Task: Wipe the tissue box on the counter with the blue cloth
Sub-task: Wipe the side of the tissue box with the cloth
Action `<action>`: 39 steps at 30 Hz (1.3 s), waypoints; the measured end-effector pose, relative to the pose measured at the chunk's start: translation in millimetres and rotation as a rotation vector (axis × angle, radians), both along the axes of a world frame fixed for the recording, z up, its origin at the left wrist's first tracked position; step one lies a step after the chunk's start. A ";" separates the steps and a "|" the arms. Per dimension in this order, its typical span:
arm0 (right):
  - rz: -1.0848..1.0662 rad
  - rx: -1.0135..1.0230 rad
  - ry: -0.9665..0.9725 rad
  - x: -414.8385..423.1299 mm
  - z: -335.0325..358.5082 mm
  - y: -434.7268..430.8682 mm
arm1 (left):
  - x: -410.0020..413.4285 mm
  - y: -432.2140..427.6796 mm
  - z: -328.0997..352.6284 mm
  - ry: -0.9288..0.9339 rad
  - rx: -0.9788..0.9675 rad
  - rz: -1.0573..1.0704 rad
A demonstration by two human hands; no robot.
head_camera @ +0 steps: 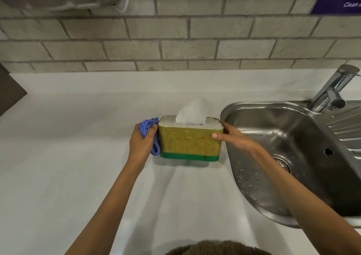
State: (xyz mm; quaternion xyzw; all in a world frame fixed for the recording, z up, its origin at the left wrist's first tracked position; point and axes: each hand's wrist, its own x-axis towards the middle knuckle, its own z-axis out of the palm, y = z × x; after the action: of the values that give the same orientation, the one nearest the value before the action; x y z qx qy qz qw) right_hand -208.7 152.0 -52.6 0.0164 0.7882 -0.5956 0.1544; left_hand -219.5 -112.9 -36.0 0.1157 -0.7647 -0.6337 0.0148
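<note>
Both bare forearms reach forward over the white counter (pixel 78 157) to the tissue box (pixel 189 143), which stands upright between the two hands, just left of the steel sink (pixel 293 157). The left hand (pixel 141 143) is curled around the bunched blue cloth (pixel 151 135) and presses it against the box's left end, while the right hand (pixel 232 135) clasps the right end, thumb laid on the near yellow-green face and fingers wrapped behind. A white tissue (pixel 192 111) sticks up from the top of the box, and beyond it stand the tap (pixel 330 90) and the grey tiled wall (pixel 175 39).
</note>
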 end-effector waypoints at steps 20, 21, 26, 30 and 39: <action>-0.030 0.008 -0.021 -3.6 6.7 -1.3 | 36.3 57.8 -20.3 0.728 -0.782 -0.214; -0.026 0.004 -0.022 -3.8 6.5 -0.5 | 36.1 59.1 -25.3 0.726 -0.801 -0.215; -0.089 0.016 0.014 -1.1 -0.1 1.1 | 29.1 57.8 -25.9 0.718 -0.820 -0.163; -0.064 0.026 0.041 14.8 2.8 2.3 | 29.1 58.1 -21.8 0.699 -0.864 -0.140; 0.051 0.494 0.507 27.8 -11.0 -6.4 | 31.7 59.8 -15.1 0.669 -0.819 -0.130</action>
State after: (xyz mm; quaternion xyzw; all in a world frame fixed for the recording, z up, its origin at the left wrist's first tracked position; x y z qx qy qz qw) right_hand -180.8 145.6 -63.6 -0.1150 0.9218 -0.3681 -0.0399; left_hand -187.8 -53.1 -51.1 -0.1555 -0.9085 -0.2853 0.2627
